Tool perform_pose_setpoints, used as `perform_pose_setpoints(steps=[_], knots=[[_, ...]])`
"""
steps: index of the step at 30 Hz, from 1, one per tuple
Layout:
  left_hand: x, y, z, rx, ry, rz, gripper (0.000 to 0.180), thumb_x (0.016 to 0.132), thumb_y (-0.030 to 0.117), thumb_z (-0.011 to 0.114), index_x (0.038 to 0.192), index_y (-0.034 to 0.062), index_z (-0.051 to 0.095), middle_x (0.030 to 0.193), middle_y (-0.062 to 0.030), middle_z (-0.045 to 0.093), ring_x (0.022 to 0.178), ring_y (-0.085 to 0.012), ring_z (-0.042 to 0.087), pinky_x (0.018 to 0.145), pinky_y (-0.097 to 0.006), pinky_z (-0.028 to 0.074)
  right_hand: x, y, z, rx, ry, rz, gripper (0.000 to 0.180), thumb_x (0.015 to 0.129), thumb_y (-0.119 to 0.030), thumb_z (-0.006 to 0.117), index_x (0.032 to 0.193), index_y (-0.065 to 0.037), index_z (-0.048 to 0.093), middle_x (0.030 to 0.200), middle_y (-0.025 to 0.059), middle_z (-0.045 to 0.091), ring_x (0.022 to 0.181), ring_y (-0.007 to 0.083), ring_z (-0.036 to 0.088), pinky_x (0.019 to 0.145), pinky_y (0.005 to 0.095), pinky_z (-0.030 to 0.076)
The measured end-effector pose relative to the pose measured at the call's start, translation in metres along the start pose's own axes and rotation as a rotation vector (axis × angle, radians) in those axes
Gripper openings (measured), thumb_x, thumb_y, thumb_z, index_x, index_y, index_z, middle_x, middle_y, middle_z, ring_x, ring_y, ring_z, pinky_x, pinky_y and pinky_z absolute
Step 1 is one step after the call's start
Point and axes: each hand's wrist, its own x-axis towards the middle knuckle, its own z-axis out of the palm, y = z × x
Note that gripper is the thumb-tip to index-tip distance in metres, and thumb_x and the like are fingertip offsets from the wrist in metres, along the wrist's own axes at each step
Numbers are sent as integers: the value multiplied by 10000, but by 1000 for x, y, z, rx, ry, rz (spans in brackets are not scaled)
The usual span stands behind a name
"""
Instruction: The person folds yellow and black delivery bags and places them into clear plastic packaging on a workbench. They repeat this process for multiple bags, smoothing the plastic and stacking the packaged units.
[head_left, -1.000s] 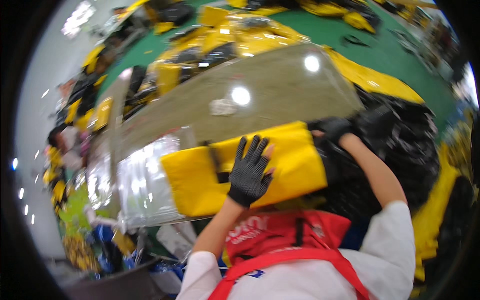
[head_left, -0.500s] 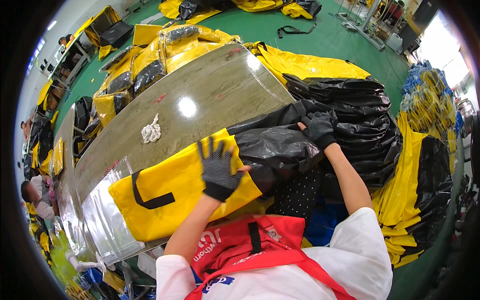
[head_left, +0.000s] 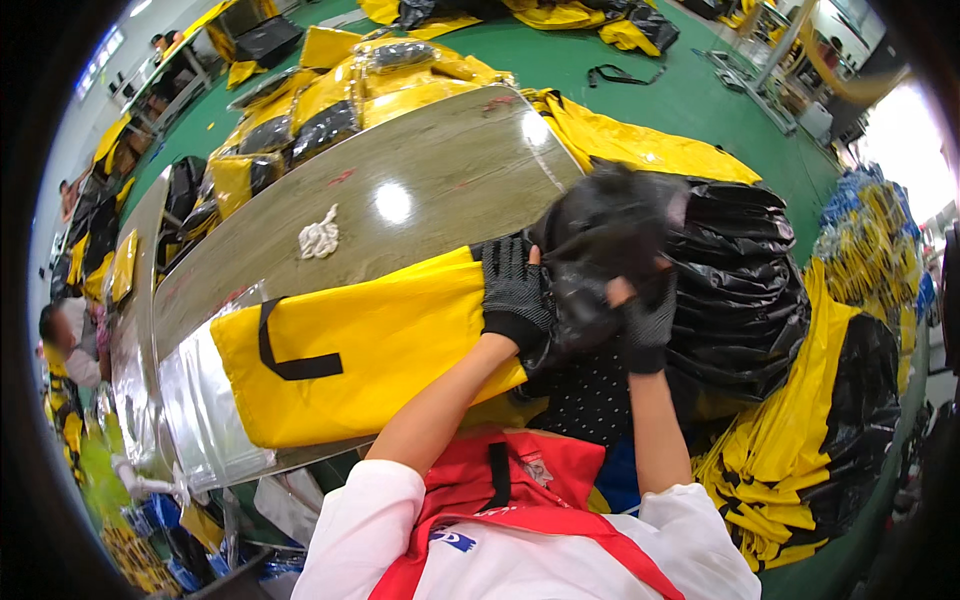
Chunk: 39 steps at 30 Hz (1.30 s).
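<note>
A black-and-yellow tarpaulin piece [head_left: 410, 340] lies along the near edge of the table, its yellow end flat and bearing a black strap [head_left: 310, 366]. My left hand [head_left: 514, 292], in a dark dotted fingerless glove, rests on it with fingers stretched, where yellow meets black. In the same kind of glove, my right hand [head_left: 648, 318] grips the black part [head_left: 585, 230], which is bunched up, raised and blurred by motion. Folds of that sheet partly hide the right fingers. A thick heap of folded black sheeting [head_left: 735, 290] sits just to the right.
On the shiny table [head_left: 440, 190] lies a crumpled white cloth [head_left: 319, 236]. Clear plastic film [head_left: 205, 410] covers its left part. Wrapped yellow-and-black packages [head_left: 330, 110] are piled beyond the far edge. Yellow sheeting [head_left: 790, 440] hangs at the right. A person [head_left: 80, 340] is at far left.
My left hand has come down from above the yellow part onto the seam. My right hand has drawn nearer, and the black part, flat before, is now lifted and bunched.
</note>
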Motion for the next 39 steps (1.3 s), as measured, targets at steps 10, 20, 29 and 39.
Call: perform_pose_setpoints(steps=[10,20,29,39], knots=[[-125,-177,-198,564,-219,169,715,797,406,558,1360,53,292,1413,-196,267,1310,-352,236,1105,-437,116,-29,-69,117,-664,-561,-583,892,639,-511,672,1332,-72,323,1231,167,456,1139,369,418,969,554,245],[-258,-234,-289,-537,300,-1038,739,718,521,683,1176,-19,472,1033,-111,603,938,-200,573,808,-287,451,-32,-66,207,-911,-643,-562,768,703,-525,614,1241,3,464,1425,220,221,1346,385,105,1070,556,1],[-297,-222,-289,-633,381,-760,564,800,377,646,1214,34,474,1113,-86,566,1049,-207,515,890,-299,420,-54,-71,266,-781,-406,-262,947,709,-581,586,1376,-7,234,1415,255,214,1341,391,130,1072,538,-45],[-227,-99,-289,-1304,397,-729,403,771,58,590,1162,13,506,1074,-114,590,943,-249,597,836,-354,493,-80,-41,268,-698,-595,-570,435,817,-309,479,1237,-203,509,1372,130,382,1324,382,197,1003,663,-33]])
